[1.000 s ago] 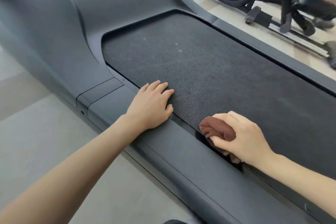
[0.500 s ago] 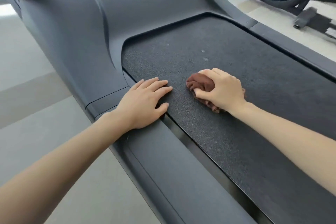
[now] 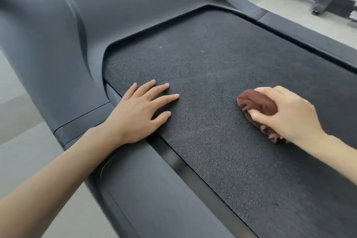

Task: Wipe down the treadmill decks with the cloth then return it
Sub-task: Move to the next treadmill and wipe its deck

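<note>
Treadmill deck (image 3: 222,160): rigid, textured black belt, specks near its front; left hand (image 3: 139,114) lies flat at the belt edge, grip spread, empty; right hand (image 3: 289,116) curls its grip round the brown cloth (image 3: 255,102), pressed mid-belt; cloth judged soft, light, best held bunched under the palm.

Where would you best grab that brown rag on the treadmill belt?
Grip the bunched top of the brown cloth from above, fingers curled over the wad, as the right hand does. It lies crumpled on the flat treadmill belt, so only its upper hump is reachable.
</note>
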Available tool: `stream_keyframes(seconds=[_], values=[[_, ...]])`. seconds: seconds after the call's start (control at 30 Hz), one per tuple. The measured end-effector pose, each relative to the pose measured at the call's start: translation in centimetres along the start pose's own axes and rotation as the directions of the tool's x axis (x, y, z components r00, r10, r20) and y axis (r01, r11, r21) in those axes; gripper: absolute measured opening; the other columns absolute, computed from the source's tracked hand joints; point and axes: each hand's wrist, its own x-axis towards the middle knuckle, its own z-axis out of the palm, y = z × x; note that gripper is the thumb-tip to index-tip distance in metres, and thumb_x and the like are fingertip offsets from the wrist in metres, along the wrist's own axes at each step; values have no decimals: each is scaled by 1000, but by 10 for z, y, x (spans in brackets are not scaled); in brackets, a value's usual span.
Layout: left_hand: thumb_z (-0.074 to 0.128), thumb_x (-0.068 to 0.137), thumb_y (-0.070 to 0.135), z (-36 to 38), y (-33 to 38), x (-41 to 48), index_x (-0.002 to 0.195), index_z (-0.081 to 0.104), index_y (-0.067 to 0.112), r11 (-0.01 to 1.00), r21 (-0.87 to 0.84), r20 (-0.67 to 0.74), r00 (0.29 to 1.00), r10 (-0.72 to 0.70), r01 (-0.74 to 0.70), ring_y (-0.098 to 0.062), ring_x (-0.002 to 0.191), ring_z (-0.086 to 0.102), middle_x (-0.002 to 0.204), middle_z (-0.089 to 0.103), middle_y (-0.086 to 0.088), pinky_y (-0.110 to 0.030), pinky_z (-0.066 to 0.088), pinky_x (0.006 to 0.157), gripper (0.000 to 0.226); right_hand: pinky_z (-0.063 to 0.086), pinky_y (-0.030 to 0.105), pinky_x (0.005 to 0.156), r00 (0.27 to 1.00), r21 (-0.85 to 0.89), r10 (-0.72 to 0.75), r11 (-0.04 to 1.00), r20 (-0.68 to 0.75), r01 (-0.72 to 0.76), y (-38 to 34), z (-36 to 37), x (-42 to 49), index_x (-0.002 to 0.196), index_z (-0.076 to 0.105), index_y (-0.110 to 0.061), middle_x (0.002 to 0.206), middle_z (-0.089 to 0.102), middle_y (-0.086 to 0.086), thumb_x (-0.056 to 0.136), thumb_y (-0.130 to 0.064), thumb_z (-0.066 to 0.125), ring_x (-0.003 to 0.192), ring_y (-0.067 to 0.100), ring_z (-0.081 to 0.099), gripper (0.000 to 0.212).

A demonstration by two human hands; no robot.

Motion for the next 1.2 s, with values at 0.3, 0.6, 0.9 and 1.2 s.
stream_keyframes(seconds=[0.3,0.6,0.9,1.2], values=[[9,79,63,1,1,-2,139,21,53,999,34,7,1000,-19,19,-10,144,6,153,17,21,-40,3,118,62,45,41,84,873,-54,470,876,-131,-480,-2,52,148,118,55,-23,115,62,18,78,-53,59,107,41,57,50],[3,80,65,-10,-16,-10,135,7,62,996,88,27,999,-19,16,-1,143,2,152,8,26,-35,2,118,55,32,28,63,982,43,-187,981,-23,188,-84,47,67,113,58,-33,91,63,0,70,-58,55,85,27,62,49],[12,80,64,-19,-41,-22,137,30,51,993,22,-39,993,-114,115,-3,142,14,151,24,18,-27,3,117,62,43,40,83,965,-86,257,962,-48,-260,-48,69,179,120,52,-20,114,59,17,83,-57,55,105,38,56,52],[23,85,55,-14,-43,-24,138,30,50,984,41,-80,983,-167,170,-4,143,13,152,23,18,-29,1,118,54,45,34,73,982,-21,-183,983,-40,182,-125,74,127,116,56,-29,99,62,6,78,-60,57,93,30,60,49]])
